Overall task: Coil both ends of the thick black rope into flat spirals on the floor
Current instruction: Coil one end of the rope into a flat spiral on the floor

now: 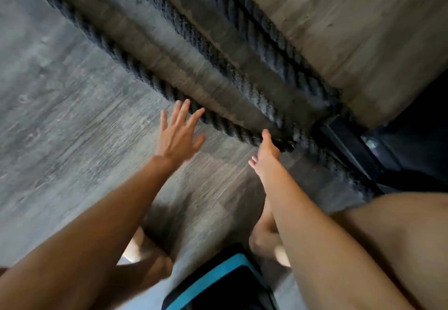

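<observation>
Two bare hands reach toward a thick black rope on a grey wood-grain floor.
The rope runs slantwise in parallel strands, blurred. The left hand, fingers spread, has its fingertips at the rope's near strand; the right hand, seen edge-on, has its thumb tip by the same strand, farther toward the black frame at the rope's lower end.

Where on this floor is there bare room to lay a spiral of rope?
Bare floor spreads left of the rope and the left hand. A smaller patch lies between that hand and the right hand. Crowded: the rope strands converging at the dark fixture, and the blue-edged object by the feet.
</observation>
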